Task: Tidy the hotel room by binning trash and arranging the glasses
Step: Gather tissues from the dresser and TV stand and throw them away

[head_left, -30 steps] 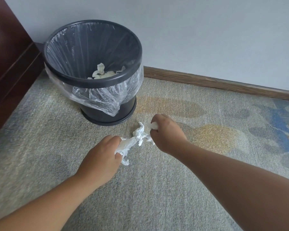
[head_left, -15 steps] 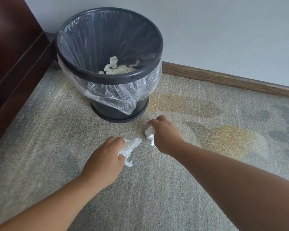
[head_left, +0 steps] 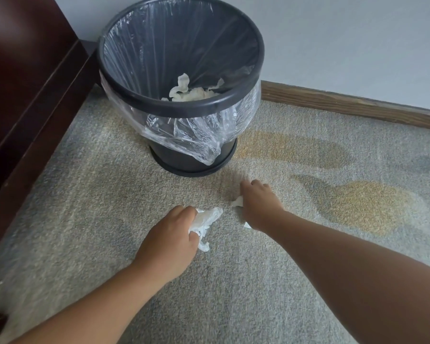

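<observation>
Trash here is crumpled white tissue: I see a tissue wad (head_left: 205,219) gripped in the curled fingers of the left hand (head_left: 169,242), low at the centre of the frame. The right hand (head_left: 258,207), just to its right and apart from it, curls down over a smaller tissue scrap (head_left: 237,202) on the carpet (head_left: 85,194). Both hands sit near the foot of the black bin (head_left: 179,105) at upper centre, which has a clear liner (head_left: 191,137) draped over its rim and binned tissue (head_left: 191,91) at the bottom, beside dark wooden furniture (head_left: 23,83) at upper left.
</observation>
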`<state>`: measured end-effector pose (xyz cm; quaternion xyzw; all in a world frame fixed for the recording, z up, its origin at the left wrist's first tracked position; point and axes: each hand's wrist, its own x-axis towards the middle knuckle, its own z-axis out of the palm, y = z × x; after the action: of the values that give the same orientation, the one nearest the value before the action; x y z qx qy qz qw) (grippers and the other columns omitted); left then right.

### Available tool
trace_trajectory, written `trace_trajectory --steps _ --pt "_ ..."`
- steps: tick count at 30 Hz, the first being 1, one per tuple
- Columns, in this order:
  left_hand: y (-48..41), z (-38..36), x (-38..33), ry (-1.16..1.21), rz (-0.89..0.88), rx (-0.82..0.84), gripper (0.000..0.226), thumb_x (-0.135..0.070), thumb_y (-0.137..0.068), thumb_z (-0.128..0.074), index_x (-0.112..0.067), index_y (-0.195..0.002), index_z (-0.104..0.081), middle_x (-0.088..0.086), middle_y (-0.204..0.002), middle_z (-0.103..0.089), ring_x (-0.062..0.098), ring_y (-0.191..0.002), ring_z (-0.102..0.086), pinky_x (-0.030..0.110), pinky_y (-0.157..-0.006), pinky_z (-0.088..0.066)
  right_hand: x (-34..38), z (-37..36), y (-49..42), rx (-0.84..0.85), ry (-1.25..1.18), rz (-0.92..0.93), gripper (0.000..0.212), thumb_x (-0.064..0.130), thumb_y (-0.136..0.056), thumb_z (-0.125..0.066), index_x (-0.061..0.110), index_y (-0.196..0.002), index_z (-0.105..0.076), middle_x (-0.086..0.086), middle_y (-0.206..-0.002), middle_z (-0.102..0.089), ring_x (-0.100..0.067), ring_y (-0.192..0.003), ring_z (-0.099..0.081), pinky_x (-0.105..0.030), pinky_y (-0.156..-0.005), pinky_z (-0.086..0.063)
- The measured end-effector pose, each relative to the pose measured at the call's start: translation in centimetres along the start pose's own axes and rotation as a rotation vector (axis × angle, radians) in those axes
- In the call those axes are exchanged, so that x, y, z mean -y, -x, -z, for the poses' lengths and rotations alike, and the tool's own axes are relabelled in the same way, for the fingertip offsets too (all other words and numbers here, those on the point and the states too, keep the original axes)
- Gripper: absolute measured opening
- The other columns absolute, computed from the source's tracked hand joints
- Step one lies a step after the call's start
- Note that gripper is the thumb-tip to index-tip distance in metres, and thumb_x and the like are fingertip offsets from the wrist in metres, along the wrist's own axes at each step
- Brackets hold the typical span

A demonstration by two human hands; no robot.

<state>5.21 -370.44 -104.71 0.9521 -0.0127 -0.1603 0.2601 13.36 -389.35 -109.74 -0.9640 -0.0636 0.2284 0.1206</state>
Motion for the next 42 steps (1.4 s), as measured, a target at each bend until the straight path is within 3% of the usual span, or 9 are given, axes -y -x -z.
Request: trace_trajectory --steps 6,12,18,21,25,28,31,36,42 --pt "-0.1 1.2 -1.6 0.021 0.007 -0.009 0.029 -0.016 -0.086 -0.049 -0.026 -0.069 -0.028 -0.009 -0.079 -0.041 0.009 -0.061 -0.038 0.024 -0.050 -0.027 0.6 2.5 1.6 -0.052 -0.125 0.027 0.024 0.007 -0.090 -0.050 0.017 -0.111 -0.053 -0.004 -0.105 -0.047 -0.020 -0.079 -0.057 -0.032 -0.065 -0.052" --pt "0.3 3.0 -4.3 0.071 -0.088 -0.075 0.033 -0.047 -0.092 -0.045 -0.029 -0.067 -0.032 -0.007 -0.073 -0.045 0.009 -0.065 -0.045 0.026 -0.054 -0.033 1.4 6.5 4.2 -0.066 -0.222 0.037 0.013 0.013 -0.086 -0.047 0.018 -0.095 -0.055 -0.001 -0.087 -0.057 -0.018 -0.071 -0.056 -0.030 -0.055 -0.047" --pt "0.6 4.9 -6.1 0.111 -0.123 -0.156 0.040 -0.030 -0.095 -0.044 -0.021 -0.057 -0.036 -0.002 -0.059 -0.042 0.013 -0.055 -0.040 0.032 -0.051 -0.030 3.0 10.1 7.1 -0.088 -0.436 0.125 0.013 0.012 -0.086 -0.048 0.022 -0.078 -0.052 0.000 -0.071 -0.060 -0.016 -0.060 -0.055 -0.030 -0.049 -0.043" --pt "1.0 6.6 -6.8 0.113 -0.140 -0.197 0.036 -0.025 -0.093 -0.047 -0.022 -0.059 -0.035 -0.002 -0.057 -0.038 0.012 -0.052 -0.035 0.029 -0.048 -0.025 4.2 11.9 8.0 -0.133 -0.513 0.195 0.008 0.022 -0.086 -0.050 0.017 -0.089 -0.056 -0.006 -0.072 -0.062 -0.020 -0.057 -0.055 -0.038 -0.051 -0.048" --pt "1.2 9.4 -7.8 0.099 -0.132 -0.229 0.009 -0.017 -0.091 -0.048 -0.021 -0.083 -0.050 -0.006 -0.060 -0.043 0.009 -0.049 -0.038 0.026 -0.045 -0.022 5.7 14.6 8.9 -0.156 -0.582 0.269 0.021 0.033 -0.090 -0.045 0.019 -0.100 -0.057 0.005 -0.062 -0.051 -0.009 -0.051 -0.043 -0.026 -0.049 -0.032" --pt "0.8 11.5 -8.1 0.072 -0.136 -0.282 0.016 -0.010 -0.090 -0.047 -0.024 -0.088 -0.056 -0.010 -0.071 -0.049 0.005 -0.055 -0.045 0.020 -0.046 -0.024 6.8 16.4 9.2 -0.168 -0.632 0.310 0.026 0.036 -0.092 -0.037 0.019 -0.100 -0.055 0.004 -0.072 -0.053 -0.010 -0.064 -0.048 -0.028 -0.057 -0.034" --pt "0.1 13.6 -8.0 0.074 -0.171 -0.374 0.020 -0.006 -0.089 -0.047 -0.018 -0.075 -0.055 -0.007 -0.054 -0.044 0.009 -0.047 -0.042 0.022 -0.042 -0.027 8.0 17.9 8.7 -0.193 -0.664 0.339 0.037 0.041 -0.083 -0.028 0.024 -0.102 -0.055 0.000 -0.104 -0.054 -0.010 -0.089 -0.051 -0.026 -0.070 -0.038" --pt "-1.5 16.7 -8.1 0.108 -0.170 -0.498 0.020 -0.011 -0.091 -0.042 -0.019 -0.076 -0.052 -0.002 -0.050 -0.044 0.018 -0.048 -0.043 0.033 -0.046 -0.031 9.7 20.4 7.1 -0.279 -0.513 0.411 0.032 0.025 -0.098 -0.030 0.016 -0.125 -0.047 -0.001 -0.120 -0.040 -0.013 -0.100 -0.048 -0.026 -0.085 -0.036" --pt "-3.5 19.9 -8.6 0.216 -0.057 -0.508 0.009 -0.015 -0.088 -0.044 -0.022 -0.092 -0.047 -0.002 -0.078 -0.053 0.028 -0.078 -0.052 0.043 -0.073 -0.046 11.4 22.6 4.7 -0.314 -0.439 0.440 0.046 0.014 -0.096 -0.040 0.019 -0.141 -0.032 -0.003 -0.136 -0.036 -0.011 -0.103 -0.044 -0.025 -0.087 -0.035"
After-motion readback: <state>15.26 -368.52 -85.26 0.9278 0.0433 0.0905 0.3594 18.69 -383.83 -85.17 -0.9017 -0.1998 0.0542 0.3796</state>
